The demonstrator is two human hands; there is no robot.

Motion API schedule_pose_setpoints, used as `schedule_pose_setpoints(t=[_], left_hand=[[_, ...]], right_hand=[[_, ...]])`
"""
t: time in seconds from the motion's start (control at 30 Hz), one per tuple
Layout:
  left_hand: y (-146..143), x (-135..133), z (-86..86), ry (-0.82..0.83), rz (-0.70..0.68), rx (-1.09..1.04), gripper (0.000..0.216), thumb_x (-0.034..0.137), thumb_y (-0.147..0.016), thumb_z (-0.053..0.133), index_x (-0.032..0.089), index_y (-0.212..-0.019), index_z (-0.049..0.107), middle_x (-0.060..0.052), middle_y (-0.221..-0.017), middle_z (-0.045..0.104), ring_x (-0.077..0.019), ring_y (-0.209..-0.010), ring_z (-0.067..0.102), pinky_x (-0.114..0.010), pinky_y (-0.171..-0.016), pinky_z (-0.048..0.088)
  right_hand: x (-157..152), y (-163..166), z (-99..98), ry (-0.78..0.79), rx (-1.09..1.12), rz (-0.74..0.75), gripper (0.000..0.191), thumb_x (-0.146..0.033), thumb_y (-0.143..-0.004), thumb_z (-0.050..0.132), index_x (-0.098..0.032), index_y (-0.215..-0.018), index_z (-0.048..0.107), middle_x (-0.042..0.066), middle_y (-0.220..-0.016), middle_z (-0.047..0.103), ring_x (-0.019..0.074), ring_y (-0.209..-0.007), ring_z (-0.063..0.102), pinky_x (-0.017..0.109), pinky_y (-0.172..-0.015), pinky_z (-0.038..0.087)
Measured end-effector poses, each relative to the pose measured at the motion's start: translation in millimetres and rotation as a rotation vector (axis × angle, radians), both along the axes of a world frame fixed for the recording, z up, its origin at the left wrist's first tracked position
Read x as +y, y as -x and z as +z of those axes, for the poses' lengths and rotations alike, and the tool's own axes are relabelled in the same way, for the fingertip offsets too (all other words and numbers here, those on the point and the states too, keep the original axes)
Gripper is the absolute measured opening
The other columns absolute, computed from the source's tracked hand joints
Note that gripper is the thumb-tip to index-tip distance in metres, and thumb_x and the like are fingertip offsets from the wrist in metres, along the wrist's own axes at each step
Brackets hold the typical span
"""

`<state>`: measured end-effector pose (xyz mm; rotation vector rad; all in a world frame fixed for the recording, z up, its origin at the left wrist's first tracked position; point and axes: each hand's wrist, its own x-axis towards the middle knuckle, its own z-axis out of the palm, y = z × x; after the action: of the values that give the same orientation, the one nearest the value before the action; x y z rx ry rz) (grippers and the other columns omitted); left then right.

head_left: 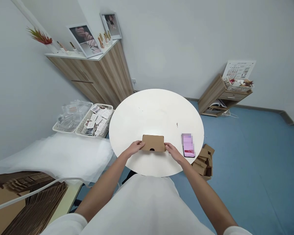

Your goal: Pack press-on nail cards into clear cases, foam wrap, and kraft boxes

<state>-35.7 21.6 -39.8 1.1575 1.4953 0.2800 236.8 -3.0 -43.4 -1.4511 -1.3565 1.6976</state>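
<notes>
A small brown cardboard box (153, 143) lies on the round white table (156, 114), near its front edge. My left hand (135, 147) grips the box's left end with curled fingers. My right hand (172, 151) holds the right end the same way. A phone (188, 145) with a lit pink screen lies flat on the table just right of my right hand.
A pile of brown cardboard boxes (204, 161) sits on the blue floor under the table's right side. Two white baskets (84, 118) of small packets stand on a covered bed at left. Flat cardboard (26, 195) lies lower left. Wooden cabinets stand along the walls.
</notes>
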Motion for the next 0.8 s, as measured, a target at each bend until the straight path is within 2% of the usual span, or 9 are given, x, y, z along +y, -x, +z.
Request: schedule_pose_setpoints(t=[0.13, 0.27, 0.37, 0.53, 0.67, 0.8], left_hand=[[-5.4, -11.7, -14.3, -0.139, 0.074, 0.119, 0.061, 0.055, -0.072, 0.047, 0.015, -0.118, 0.046, -0.012, -0.117, 0.054, -0.0221, -0.102, 0.054, -0.028, -0.077, 0.043], [-11.0, -17.0, -20.9, -0.288, 0.058, 0.233, 0.053, 0.047, -0.077, 0.043, 0.018, -0.121, 0.043, -0.011, -0.123, 0.049, -0.0214, -0.110, 0.049, -0.029, -0.085, 0.039], [-17.8, -16.1, -23.1, -0.284, 0.064, 0.298, 0.050, 0.041, -0.079, 0.041, 0.018, -0.124, 0.040, -0.011, -0.123, 0.049, -0.0212, -0.109, 0.049, -0.030, -0.086, 0.039], [-24.0, -18.8, -32.3, -0.269, 0.095, 0.361, 0.055, 0.035, -0.076, 0.048, 0.015, -0.125, 0.037, -0.013, -0.121, 0.051, -0.0219, -0.111, 0.048, -0.030, -0.086, 0.038], [-20.5, -29.5, -41.1, -0.355, 0.097, 0.308, 0.047, 0.036, -0.078, 0.045, 0.017, -0.121, 0.043, -0.010, -0.122, 0.051, -0.0205, -0.112, 0.047, -0.029, -0.088, 0.037], [-19.7, -34.6, -46.1, -0.337, 0.152, 0.271, 0.039, 0.035, -0.080, 0.042, 0.017, -0.114, 0.049, -0.008, -0.116, 0.056, -0.0195, -0.108, 0.050, -0.029, -0.087, 0.037]], right_hand=[[-11.4, 8.7, -18.5, -0.009, -0.116, -0.143, 0.053, -0.051, -0.072, 0.052, -0.022, -0.116, 0.047, 0.010, -0.125, 0.048, 0.0222, -0.108, 0.049, 0.036, -0.089, 0.039], [-14.8, 16.2, -36.2, 0.010, -0.173, -0.253, 0.056, -0.049, -0.072, 0.050, -0.019, -0.118, 0.043, 0.012, -0.120, 0.051, 0.0209, -0.107, 0.050, 0.033, -0.088, 0.039], [-11.7, 21.6, -41.6, 0.027, -0.154, -0.314, 0.055, -0.049, -0.073, 0.049, -0.019, -0.118, 0.041, 0.010, -0.116, 0.053, 0.0192, -0.107, 0.051, 0.031, -0.087, 0.040], [-8.7, 25.9, -45.1, 0.022, -0.225, -0.344, 0.056, -0.044, -0.068, 0.055, -0.018, -0.117, 0.043, 0.012, -0.116, 0.053, 0.0209, -0.107, 0.051, 0.031, -0.085, 0.041], [-15.4, 23.9, -46.8, -0.055, -0.244, -0.329, 0.052, -0.043, -0.068, 0.055, -0.019, -0.114, 0.046, 0.010, -0.114, 0.054, 0.0205, -0.106, 0.051, 0.031, -0.086, 0.041], [-17.3, 26.5, -47.7, -0.024, -0.220, -0.344, 0.045, -0.042, -0.072, 0.051, -0.018, -0.110, 0.047, 0.010, -0.110, 0.057, 0.0192, -0.104, 0.053, 0.030, -0.087, 0.041]])
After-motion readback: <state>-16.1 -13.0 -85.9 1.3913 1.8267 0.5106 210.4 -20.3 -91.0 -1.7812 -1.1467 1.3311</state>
